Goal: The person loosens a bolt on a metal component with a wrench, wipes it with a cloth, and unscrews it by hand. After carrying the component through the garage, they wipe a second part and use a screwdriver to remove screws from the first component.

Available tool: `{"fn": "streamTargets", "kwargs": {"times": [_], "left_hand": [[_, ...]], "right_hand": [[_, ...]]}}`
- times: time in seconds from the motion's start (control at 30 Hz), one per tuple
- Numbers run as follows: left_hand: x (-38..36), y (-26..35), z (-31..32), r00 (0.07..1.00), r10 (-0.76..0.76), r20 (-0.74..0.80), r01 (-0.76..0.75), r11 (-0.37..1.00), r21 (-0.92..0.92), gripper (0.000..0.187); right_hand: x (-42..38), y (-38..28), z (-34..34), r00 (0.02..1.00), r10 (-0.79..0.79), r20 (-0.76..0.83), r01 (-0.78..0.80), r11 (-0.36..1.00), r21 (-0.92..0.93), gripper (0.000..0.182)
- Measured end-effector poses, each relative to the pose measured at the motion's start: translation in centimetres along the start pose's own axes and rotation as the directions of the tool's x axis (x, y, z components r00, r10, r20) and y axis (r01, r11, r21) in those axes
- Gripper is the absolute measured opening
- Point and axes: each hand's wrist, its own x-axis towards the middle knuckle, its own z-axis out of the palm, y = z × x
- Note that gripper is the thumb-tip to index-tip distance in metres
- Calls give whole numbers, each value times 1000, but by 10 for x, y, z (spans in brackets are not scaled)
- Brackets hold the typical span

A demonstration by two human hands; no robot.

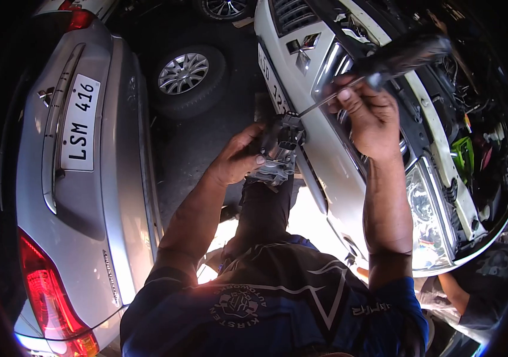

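In my left hand (pixel 239 156) is a grey metal engine part with a black plastic housing, which looks like a throttle body (pixel 279 146). My fingers and thumb close around its left side, over my legs. My right hand (pixel 373 116) grips a screwdriver (pixel 327 100) with thumb and fingers around its shaft. Its thick dark handle is blurred and sticks out up and to the right, over the open engine bay. The shaft's tip reaches the upper right edge of the throttle body; whether it sits in a screw I cannot make out.
A silver car's rear (pixel 87 196) stands close on my left. A white car's front (pixel 337 160), hood up, is close on the right. A loose wheel (pixel 185 74) lies on the floor ahead. Another person's arm (pixel 453 293) shows at lower right.
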Motion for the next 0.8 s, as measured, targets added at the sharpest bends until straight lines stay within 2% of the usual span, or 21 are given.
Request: {"fn": "streamTargets", "kwargs": {"times": [0.03,0.07,0.13,0.23,0.27,0.33,0.43,0.63,0.73,0.8], "left_hand": [[1,0,1,1000,11,3,-11,1000,-5,80],[2,0,2,1000,22,5,-22,1000,-9,79],[4,5,6,1000,20,5,-20,1000,-23,77],[6,9,9,1000,5,2,-5,999,-48,76],[6,8,7,1000,1,11,0,999,-52,76],[5,8,8,1000,-3,20,4,998,-59,75],[4,6,10,1000,4,27,-2,998,-67,76],[4,5,10,1000,-2,26,4,998,-68,79],[4,8,10,1000,-5,19,6,999,-40,79],[3,10,12,1000,-11,17,12,999,-46,79]], "right_hand": [[2,-8,-2,998,-61,-18,63,992,106,19],[7,-15,-5,996,-93,-8,91,952,293,21],[11,-26,-2,990,-130,46,104,922,373,21],[7,-22,13,968,-197,156,166,968,190,20],[3,-24,22,981,-106,161,71,976,208,18],[0,-23,31,969,-86,230,69,994,82,13],[-2,-16,36,944,-107,313,106,994,19,8],[-5,-13,40,951,-56,303,40,997,59,9],[-3,-8,41,936,-87,341,60,994,87,8],[-3,-13,40,940,-31,341,13,998,55,10]]}}
